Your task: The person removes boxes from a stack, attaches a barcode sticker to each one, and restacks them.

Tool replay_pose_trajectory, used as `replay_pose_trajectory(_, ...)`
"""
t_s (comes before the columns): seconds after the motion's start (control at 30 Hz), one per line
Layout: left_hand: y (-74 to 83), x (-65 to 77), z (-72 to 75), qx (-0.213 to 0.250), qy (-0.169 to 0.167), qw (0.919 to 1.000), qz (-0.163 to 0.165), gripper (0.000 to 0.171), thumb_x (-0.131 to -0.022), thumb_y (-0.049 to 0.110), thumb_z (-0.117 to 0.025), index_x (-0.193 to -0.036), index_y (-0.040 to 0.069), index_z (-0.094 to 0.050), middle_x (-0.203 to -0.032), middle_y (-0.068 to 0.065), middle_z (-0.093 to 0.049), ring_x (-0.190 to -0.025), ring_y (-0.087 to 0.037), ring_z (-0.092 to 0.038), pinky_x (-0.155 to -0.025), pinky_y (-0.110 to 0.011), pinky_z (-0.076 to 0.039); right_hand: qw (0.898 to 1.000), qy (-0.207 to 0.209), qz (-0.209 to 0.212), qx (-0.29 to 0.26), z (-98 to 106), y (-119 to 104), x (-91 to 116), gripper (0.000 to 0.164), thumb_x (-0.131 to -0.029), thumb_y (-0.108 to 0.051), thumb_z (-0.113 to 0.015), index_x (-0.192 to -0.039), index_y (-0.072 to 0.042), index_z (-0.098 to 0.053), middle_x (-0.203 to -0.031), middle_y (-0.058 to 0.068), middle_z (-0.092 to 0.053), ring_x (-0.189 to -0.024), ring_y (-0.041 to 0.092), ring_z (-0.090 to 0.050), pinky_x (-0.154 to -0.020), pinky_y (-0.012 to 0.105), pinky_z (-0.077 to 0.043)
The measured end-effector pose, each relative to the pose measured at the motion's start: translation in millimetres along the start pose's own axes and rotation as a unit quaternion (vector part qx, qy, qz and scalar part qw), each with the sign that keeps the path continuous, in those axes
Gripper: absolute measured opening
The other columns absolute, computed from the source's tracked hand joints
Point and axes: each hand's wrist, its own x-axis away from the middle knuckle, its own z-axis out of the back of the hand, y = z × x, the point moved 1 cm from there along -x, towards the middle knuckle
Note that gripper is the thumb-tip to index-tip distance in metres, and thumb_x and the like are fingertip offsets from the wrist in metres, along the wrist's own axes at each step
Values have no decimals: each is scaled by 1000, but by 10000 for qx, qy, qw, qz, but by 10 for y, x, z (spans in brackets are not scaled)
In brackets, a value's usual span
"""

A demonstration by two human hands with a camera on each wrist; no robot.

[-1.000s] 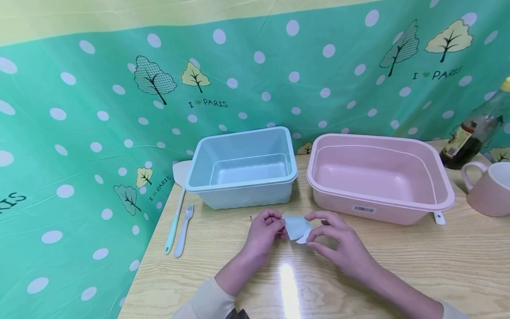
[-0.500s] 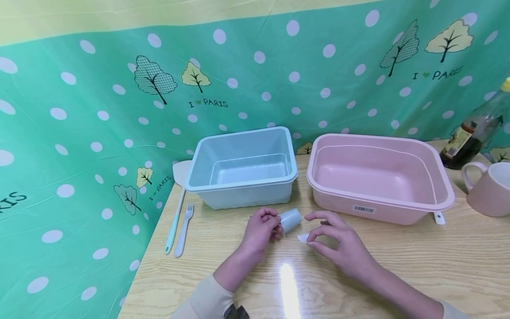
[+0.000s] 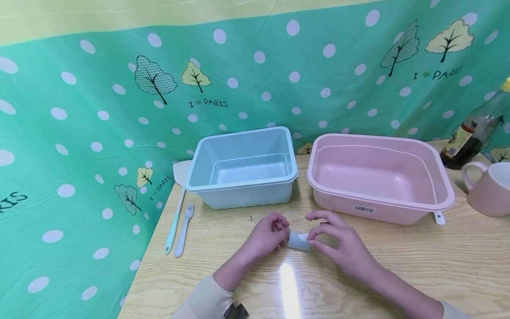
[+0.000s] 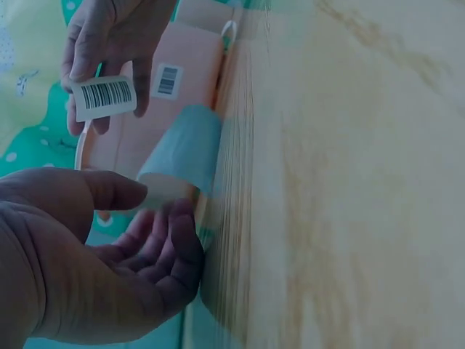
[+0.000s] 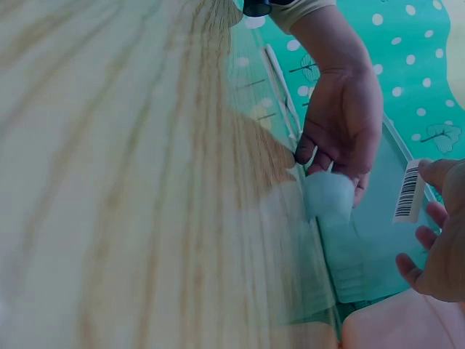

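Note:
In the head view, my left hand [image 3: 268, 232] pinches a curled piece of pale blue backing paper [image 3: 298, 241] low over the table. The left wrist view shows this paper [image 4: 187, 149] bowed into a half tube, its near end between thumb and fingers. My right hand [image 3: 338, 239] pinches a small white barcode label [image 4: 105, 97] by one edge, and its other fingers are spread loosely. From the right wrist view, the label [image 5: 409, 193] hangs from the thumb and a fingertip. Label and paper overlap in the head view, but the wrist views show them apart.
Behind the hands stand a light blue basin [image 3: 243, 190] and a pink basin [image 3: 378, 206] with a barcode label on its front. To the left lie a spatula [image 3: 175, 221] and a pale fork [image 3: 184, 230]. A sauce bottle [image 3: 464, 139] and pink mug [image 3: 490, 190] are at right.
My left hand has drawn the backing paper away from the label, then brought it lower and nearer, back beside the right hand. The right hand has barely moved, keeping the label.

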Motion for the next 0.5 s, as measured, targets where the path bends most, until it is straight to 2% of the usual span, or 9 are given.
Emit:
replay_pose_trajectory(0.07,17,8,8,-591,198,9980,-137,13,-92,7,-67,-105,5,-63,-90,-1,-61,-67,-13,-57,-56,-26,-49,10000,3,16,-16,1,0,-2,34,-80,1,-82,-88,-30,-70,-129,-4,-60,-124,22,-54,-107,16,-36)
replay_pose_trajectory(0.1,29,15,12,-747,305,9966,-186,13,-92,7,-67,-105,6,-63,-92,0,-61,-68,-13,-57,-56,-26,-49,10000,6,22,-25,1,0,-2,35,-80,1,-82,-88,-30,-69,-129,-4,-61,-124,22,-54,-106,15,-35)
replay_pose_trajectory(0.17,59,30,14,-906,488,9942,-320,13,-92,7,-67,-105,7,-64,-96,1,-62,-71,-12,-56,-57,-25,-49,10000,2,34,-39,1,2,-2,36,-80,2,-82,-88,-31,-69,-129,-4,-61,-123,22,-54,-106,13,-33)
replay_pose_trajectory(0.23,95,46,8,-835,572,9933,-555,13,-92,6,-67,-104,7,-65,-99,1,-63,-75,-12,-58,-58,-25,-50,10000,-3,25,-56,1,6,-2,36,-80,2,-81,-89,-31,-69,-129,-4,-61,-123,22,-55,-107,13,-33)
replay_pose_trajectory(0.4,207,105,-33,-767,326,9860,-1443,12,-92,3,-67,-103,8,-67,-103,-1,-63,-85,-13,-60,-69,-27,-54,9999,-18,-106,-51,6,22,1,35,-81,0,-81,-89,-32,-69,-128,-6,-61,-123,22,-55,-107,13,-33)
replay_pose_trajectory(0.5,251,145,-59,-768,63,9809,-1787,12,-93,2,-66,-104,6,-68,-103,-1,-62,-86,-12,-59,-73,-28,-55,9998,-42,-184,-60,7,26,0,34,-82,-1,-81,-89,-32,-69,-128,-7,-61,-122,23,-56,-106,13,-33)
